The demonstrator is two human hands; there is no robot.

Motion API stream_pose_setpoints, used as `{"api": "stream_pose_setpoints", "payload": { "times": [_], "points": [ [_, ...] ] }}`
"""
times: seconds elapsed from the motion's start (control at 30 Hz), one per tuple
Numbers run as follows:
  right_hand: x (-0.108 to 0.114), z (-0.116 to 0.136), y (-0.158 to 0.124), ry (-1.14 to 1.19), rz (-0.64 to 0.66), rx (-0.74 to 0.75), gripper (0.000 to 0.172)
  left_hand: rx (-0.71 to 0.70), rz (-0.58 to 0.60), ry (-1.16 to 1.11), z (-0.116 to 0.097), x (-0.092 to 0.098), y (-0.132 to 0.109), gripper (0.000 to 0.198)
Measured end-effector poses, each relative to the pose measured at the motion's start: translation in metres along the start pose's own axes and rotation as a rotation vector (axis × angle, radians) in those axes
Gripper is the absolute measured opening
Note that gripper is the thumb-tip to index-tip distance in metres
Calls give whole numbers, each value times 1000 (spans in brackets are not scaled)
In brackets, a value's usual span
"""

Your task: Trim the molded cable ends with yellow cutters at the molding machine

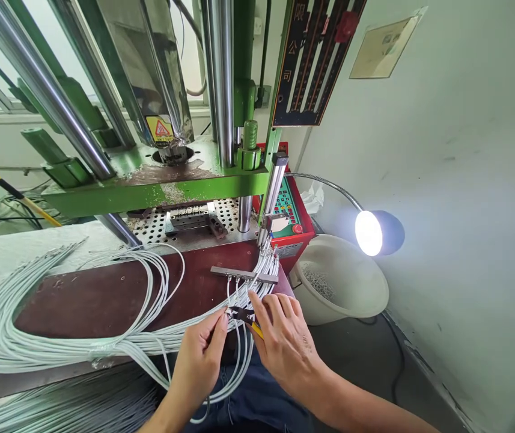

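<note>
My right hand point(286, 334) is closed around a pair of cutting pliers point(243, 314) with dark jaws and a yellow handle. Thumb and forefinger of my left hand point(201, 352) pinch a small pale piece at the tip of the pliers; it looks like the end of a white cable, partly hidden by the fingers. Just beyond both hands lies a grey metal bar point(243, 275) with several cable ends hanging from it. A thick bundle of white cables point(176, 337) runs under and beside my hands across the dark red tabletop point(90, 300).
Behind the table stands a green press point(162, 195) with steel columns and a mould point(189, 219) on its bed. To the right are a red control box point(291, 240), a lit lamp point(369, 233) and a white bin point(351, 300) holding small scraps. Dark cables point(81, 397) lie front left.
</note>
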State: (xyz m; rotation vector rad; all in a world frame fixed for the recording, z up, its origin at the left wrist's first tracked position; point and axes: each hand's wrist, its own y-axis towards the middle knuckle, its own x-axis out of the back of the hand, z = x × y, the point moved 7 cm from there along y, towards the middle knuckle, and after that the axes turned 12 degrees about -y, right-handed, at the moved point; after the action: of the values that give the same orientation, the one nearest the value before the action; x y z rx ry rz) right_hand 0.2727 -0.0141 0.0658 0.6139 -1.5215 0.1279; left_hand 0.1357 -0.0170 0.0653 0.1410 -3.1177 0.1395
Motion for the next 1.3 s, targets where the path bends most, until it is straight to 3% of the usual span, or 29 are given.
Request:
{"api": "stream_pose_setpoints", "payload": {
  "times": [0.1, 0.17, 0.23, 0.3, 0.4, 0.5, 0.6, 0.73, 0.83, 0.93, 0.97, 1.03, 1.1, 1.2, 1.3],
  "points": [
    [-6, -7, 1, 142, 78, -64, 39, 42, 2, -17, 5, 0, -1, 32],
    [-16, -7, 0, 447, 249, -60, 21, 104, 22, -98, 13, -1, -3, 33],
    [-27, 1, -4, 780, 489, -15, 31, 130, 33, -168, 18, -1, -4, 35],
    [-30, 4, -6, 868, 566, -19, 36, 110, 15, -165, 18, 1, -4, 35],
    [-18, -6, 0, 512, 263, -88, 29, 36, -31, -75, 11, 4, -3, 35],
    [-4, -2, 1, 186, 20, -77, 50, -50, -53, 8, 4, 4, -2, 36],
    [-1, 3, 0, 56, -50, -90, 54, -125, -71, 78, 2, 2, -2, 36],
    [-6, 0, 0, 84, -8, -124, 49, -167, -84, 132, 4, 1, -4, 36],
    [-19, -4, 3, 516, 209, -108, 28, -167, -97, 87, 5, 5, -5, 36],
    [-36, 6, -2, 1092, 636, -59, 45, -113, -85, -3, 8, 7, -6, 38],
    [-37, 9, -3, 1173, 709, -54, 48, -99, -81, -21, 9, 7, -6, 39],
    [-34, 5, 0, 1082, 614, -69, 40, -99, -92, -18, 9, 8, -6, 39],
    [-23, -4, 6, 744, 334, -103, 28, -130, -121, 33, 8, 9, -6, 38],
    [-3, -2, 4, 280, 20, -123, 44, -190, -154, 129, 6, 9, -5, 39],
    [2, 5, 2, 101, -80, -115, 52, -246, -167, 184, 7, 7, -5, 41]
  ]
}}
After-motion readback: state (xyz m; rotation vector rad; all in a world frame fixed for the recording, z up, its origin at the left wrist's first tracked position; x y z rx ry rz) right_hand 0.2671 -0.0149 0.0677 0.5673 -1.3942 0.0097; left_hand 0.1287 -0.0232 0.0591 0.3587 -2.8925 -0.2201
